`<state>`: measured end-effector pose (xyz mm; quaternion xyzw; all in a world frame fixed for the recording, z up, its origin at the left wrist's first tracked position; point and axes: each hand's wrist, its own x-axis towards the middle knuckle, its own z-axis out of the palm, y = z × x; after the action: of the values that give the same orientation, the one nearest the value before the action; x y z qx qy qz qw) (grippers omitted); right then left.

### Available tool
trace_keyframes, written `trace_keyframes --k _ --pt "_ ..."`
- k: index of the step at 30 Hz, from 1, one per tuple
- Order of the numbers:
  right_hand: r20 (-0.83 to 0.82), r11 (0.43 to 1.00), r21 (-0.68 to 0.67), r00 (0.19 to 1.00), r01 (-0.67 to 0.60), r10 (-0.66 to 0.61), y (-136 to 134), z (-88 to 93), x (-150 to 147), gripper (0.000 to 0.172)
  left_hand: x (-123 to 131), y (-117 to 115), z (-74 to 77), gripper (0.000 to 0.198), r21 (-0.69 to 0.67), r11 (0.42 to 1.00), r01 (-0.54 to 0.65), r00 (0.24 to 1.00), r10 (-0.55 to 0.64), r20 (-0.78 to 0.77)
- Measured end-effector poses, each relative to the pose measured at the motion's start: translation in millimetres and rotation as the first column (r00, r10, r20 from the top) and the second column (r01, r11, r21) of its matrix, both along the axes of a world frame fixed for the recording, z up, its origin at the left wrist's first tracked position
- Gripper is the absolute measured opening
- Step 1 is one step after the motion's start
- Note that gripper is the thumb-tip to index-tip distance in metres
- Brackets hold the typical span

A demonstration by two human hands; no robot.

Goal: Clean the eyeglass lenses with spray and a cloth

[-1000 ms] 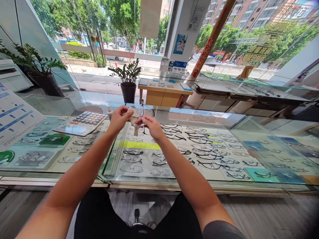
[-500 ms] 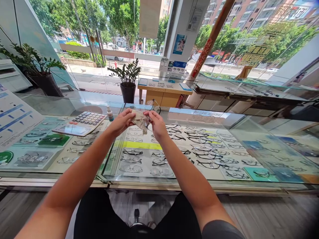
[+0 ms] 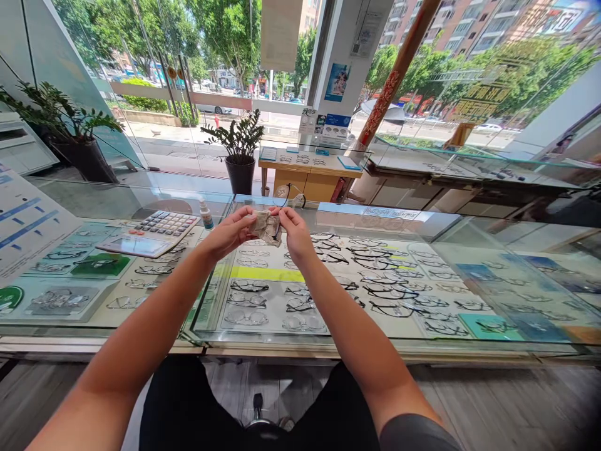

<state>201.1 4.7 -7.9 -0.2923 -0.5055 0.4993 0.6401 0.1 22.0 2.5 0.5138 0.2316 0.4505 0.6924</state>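
Above the glass counter, my left hand (image 3: 231, 232) is closed on a crumpled beige cloth (image 3: 265, 228). My right hand (image 3: 297, 233) pinches a pair of glasses (image 3: 283, 193) against the cloth's right side. One round lens and a dark, thin temple stick up beyond the fingers; the cloth and fingers hide the rest of the frame. Just left of the hands, a small spray bottle (image 3: 205, 215) stands upright on the glass.
A calculator (image 3: 162, 228) lies on the counter at left, beside a printed sheet (image 3: 28, 219). Under the glass top (image 3: 263, 341) are rows of glasses (image 3: 382, 275). A potted plant (image 3: 241, 175) stands beyond the counter.
The cloth has been folded over and bunched, and its hanging lower corner is gone from view. The glasses have tilted slightly. Both hands stay in nearly the same place.
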Motion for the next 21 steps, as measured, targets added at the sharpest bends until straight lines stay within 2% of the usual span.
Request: trace_keyframes --k 3,7,10,15,21 --pt "-0.047 0.999 -0.021 0.998 -0.045 0.044 0 -0.1 -1 0.044 3 -1 -1.9 0.047 0.035 0.999 -0.015 0.999 0.016 -0.029" --pt "-0.087 0.992 -0.058 0.990 -0.115 0.110 -1 -1.0 -4 0.047 14 -5 -6.1 0.043 0.141 0.983 -0.118 0.993 0.121 -0.010" --pt "-0.108 0.986 -0.067 0.984 -0.153 0.145 -3 -1.6 -5 0.047 20 -9 -9.2 0.050 0.114 0.981 -0.157 0.988 0.157 0.010" --pt "-0.130 0.972 -0.080 0.969 -0.220 0.209 -6 -0.7 -7 0.045 24 -12 -12.3 0.067 0.024 0.998 -0.058 0.995 0.060 -0.076" --pt "-0.135 0.963 -0.099 0.962 -0.250 0.236 -8 1.4 -9 0.047 21 -12 -16.6 0.060 0.093 0.995 0.020 0.982 -0.003 -0.187"
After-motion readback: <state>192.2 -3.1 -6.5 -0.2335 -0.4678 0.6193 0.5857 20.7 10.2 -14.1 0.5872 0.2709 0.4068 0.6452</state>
